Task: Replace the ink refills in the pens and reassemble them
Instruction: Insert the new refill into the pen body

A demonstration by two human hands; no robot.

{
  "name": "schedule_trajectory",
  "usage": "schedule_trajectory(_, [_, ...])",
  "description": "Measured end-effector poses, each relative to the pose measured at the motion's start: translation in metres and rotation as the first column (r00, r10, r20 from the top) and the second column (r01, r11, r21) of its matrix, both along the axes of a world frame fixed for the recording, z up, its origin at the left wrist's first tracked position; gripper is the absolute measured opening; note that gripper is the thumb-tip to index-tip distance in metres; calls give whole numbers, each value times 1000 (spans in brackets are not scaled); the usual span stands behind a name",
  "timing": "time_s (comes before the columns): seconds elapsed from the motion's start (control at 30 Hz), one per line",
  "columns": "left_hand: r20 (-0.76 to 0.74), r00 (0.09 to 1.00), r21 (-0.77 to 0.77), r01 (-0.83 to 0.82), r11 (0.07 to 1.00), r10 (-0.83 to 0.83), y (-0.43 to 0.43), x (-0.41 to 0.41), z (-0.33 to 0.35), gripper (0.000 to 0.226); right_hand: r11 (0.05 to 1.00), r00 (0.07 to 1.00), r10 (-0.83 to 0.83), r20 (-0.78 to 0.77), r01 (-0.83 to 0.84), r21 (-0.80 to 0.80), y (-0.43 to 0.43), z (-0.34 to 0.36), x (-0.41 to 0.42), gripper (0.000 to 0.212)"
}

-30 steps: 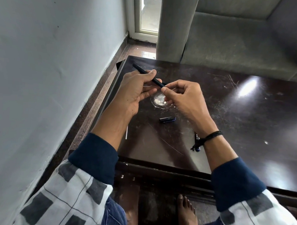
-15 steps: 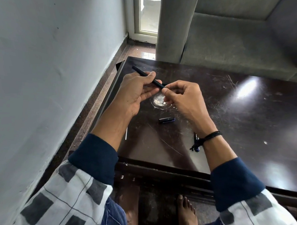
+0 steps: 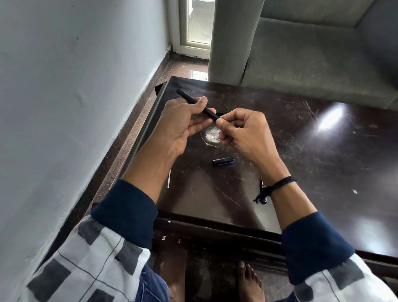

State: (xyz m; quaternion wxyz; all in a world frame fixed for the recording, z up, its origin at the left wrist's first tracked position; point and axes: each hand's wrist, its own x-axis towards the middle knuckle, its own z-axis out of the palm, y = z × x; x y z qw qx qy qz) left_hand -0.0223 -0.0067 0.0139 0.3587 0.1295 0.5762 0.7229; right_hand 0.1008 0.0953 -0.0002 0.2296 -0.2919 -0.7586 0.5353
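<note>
Holding both hands up over the near-left part of the dark tabletop [image 3: 329,170]. My left hand [image 3: 183,127] is gripping the black pen barrel [image 3: 210,111], thumb pressing across it, the far end sticking out up-left past the fingers. My right hand [image 3: 242,132] is pinching the barrel's other end between thumb and forefinger, the rest of its fingers curling in; I cannot tell what part sits under the fingertips. A dark cap [image 3: 223,161] is lying flat on the tabletop just below the hands. A thin white refill [image 3: 169,179] is lying beside my left forearm. Another pen [image 3: 262,188] is showing partly from under my right wrist, by the black wristband [image 3: 281,183]. A grey sofa [image 3: 311,53] is standing beyond the tabletop.
</note>
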Motion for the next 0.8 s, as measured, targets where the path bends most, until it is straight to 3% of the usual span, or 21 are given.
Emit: schedule_trajectory(0.8, [-29, 1000, -27, -10, 1000, 9, 0, 0, 2, 3, 999, 1000, -7, -12, 7, 36, -2, 0, 0, 6])
